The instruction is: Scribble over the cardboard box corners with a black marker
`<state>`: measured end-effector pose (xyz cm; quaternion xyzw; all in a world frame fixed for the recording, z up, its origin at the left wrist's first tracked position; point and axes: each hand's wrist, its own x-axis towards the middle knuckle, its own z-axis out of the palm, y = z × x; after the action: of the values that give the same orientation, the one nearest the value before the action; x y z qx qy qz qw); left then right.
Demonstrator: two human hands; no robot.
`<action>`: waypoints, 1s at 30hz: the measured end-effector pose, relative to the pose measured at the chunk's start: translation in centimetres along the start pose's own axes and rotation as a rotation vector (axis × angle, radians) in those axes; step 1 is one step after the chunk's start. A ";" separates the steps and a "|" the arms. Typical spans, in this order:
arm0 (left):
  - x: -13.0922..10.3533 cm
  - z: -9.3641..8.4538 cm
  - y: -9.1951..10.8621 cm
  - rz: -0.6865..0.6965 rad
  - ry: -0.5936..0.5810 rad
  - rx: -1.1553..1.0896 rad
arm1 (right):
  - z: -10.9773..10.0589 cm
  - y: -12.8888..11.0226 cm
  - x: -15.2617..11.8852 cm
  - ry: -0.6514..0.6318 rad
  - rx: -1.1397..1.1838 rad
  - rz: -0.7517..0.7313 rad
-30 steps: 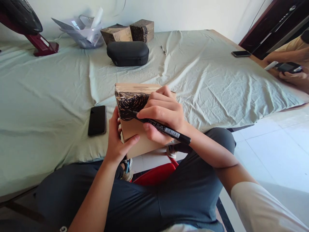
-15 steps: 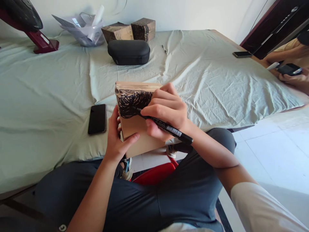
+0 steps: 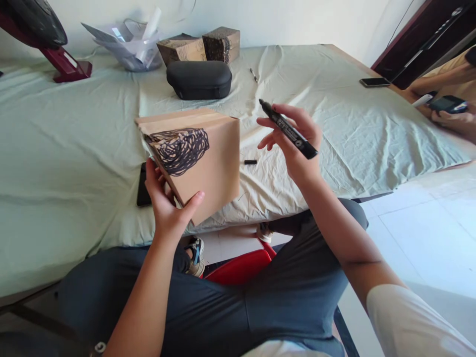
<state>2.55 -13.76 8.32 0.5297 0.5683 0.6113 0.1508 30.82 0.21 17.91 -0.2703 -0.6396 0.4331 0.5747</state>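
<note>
You are pausing between strokes, judging by the raised marker and the partly inked face. Your left hand (image 3: 167, 210) is clamping the left side of the cardboard box (image 3: 221, 163): the thumb is pressing on the front face, and the fingers are wrapping around the edge. The box is sitting tilted at the centre of the frame, with its lower corner extending past the near edge of the bench (image 3: 74, 148). A dense black scribble (image 3: 186, 151) is covering the upper left of that face; the right part is showing bare cardboard.

Your right hand (image 3: 303, 144) is pinching the black marker (image 3: 288, 130) right of centre, well apart from the box, with its tip pointing to the upper left of the frame. A small black cap-like piece (image 3: 250, 161) is lying on the cloth just beside the box. A phone (image 3: 143, 191) is lying partly hidden near your left fingers.

Any further inking is calling for a firm left grip, a steady face and light tip pressure, since the tilted box is likely offering uneven support.
</note>
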 end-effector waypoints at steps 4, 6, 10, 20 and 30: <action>0.1 -0.3 -1.1 0.041 0.055 0.182 | -3.5 3.8 0.4 -0.152 0.202 0.441; 0.3 -0.4 -1.7 0.051 0.035 0.208 | -4.8 5.1 0.4 -0.210 0.187 0.605; 0.7 -0.6 -2.8 0.051 -0.014 0.175 | -6.1 6.2 -0.2 -0.340 -0.163 0.723; 0.8 -0.6 -2.9 0.049 -0.017 0.173 | -5.2 8.8 -1.0 -0.493 -1.218 0.453; 0.9 -0.6 -2.6 0.030 -0.016 0.139 | -2.5 10.6 -1.2 -0.573 -1.215 0.287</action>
<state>0.60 -12.55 6.65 0.5522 0.6000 0.5684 0.1093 31.83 4.86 8.08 -0.5014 -0.8537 0.1240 0.0662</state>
